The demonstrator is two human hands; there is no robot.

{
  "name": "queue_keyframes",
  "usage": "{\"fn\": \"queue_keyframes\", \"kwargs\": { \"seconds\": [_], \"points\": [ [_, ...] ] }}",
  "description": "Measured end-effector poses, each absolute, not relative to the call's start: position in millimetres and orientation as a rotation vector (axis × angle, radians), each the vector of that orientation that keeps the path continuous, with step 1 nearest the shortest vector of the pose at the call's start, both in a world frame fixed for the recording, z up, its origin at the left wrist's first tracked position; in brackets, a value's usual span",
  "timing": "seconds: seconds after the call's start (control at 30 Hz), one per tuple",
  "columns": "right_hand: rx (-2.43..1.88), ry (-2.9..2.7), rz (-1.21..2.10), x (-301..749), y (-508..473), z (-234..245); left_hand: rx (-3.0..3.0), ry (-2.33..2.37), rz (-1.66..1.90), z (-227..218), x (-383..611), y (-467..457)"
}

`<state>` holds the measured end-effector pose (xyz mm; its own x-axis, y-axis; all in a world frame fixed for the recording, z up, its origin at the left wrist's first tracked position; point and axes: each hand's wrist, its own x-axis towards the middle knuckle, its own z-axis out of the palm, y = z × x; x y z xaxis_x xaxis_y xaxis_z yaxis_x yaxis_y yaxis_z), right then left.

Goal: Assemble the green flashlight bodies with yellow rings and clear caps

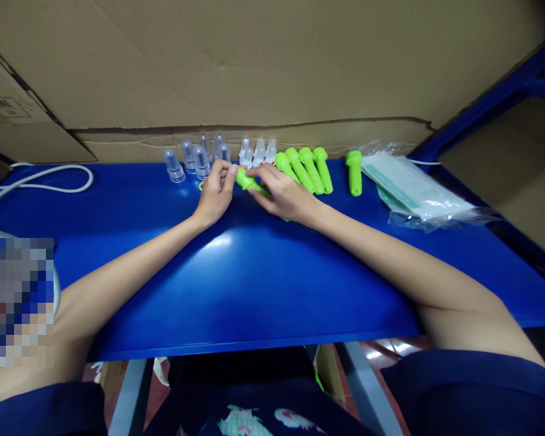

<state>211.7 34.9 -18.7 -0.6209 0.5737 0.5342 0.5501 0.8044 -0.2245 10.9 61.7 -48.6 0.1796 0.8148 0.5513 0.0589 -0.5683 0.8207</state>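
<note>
Both forearms reached forward across the blue table (254, 284) and converged near its far edge. The left hand (215, 194) lay with its wrist on the tabletop, fingers curled inward, the thumb and fingertips pinching the head end of a green plastic piece (249, 181). The right hand (286, 195) came in from the other side, palm down, its fingers bent over the shaft of the same green piece and gripping it, so the piece sat between the two hands just above the table surface.

Just beyond the right hand, a row of four green pieces (305, 169) lay side by side on the table, touching one another. A single green piece (355, 172) lay apart to their right, near a clear plastic bag (413, 192). Behind the left hand stood a cluster of clear plastic caps (200, 158), upright, with three clear-and-white fittings (258, 151) beside them. A white cable (49, 178) looped at the far left. A cardboard wall (254, 66) rose behind the table.
</note>
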Motion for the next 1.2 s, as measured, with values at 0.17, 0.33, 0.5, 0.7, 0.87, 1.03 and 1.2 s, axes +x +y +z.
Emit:
{"fn": "queue_keyframes", "kwargs": {
  "seconds": [0.17,0.33,0.5,0.7,0.87,1.03,1.2],
  "points": [
    [-0.793,-2.335,0.063,210.1,39.0,-20.5,1.749,0.712,1.4,-53.5,12.1,65.3],
    [-0.871,-2.26,0.251,213.2,49.7,-32.1,1.734,0.671,1.368,-56.0,10.6,67.4],
    [-0.914,-2.193,0.67,215.6,47.7,-34.3,1.732,0.636,1.31,-52.5,10.0,65.3],
    [-0.846,-2.093,1.003,211.9,41.8,-27.0,1.687,0.675,1.298,-52.0,8.5,69.0],
    [-0.821,-2.029,1.054,210.6,42.1,-27.0,1.638,0.716,1.299,-51.4,9.2,69.8],
    [-0.846,-1.987,1.081,209.7,41.5,-27.4,1.67,0.714,1.329,-50.5,10.4,67.1],
    [-0.856,-1.976,1.069,209.6,43.5,-31.4,1.714,0.787,1.351,-49.6,10.0,65.8]
  ]
}}
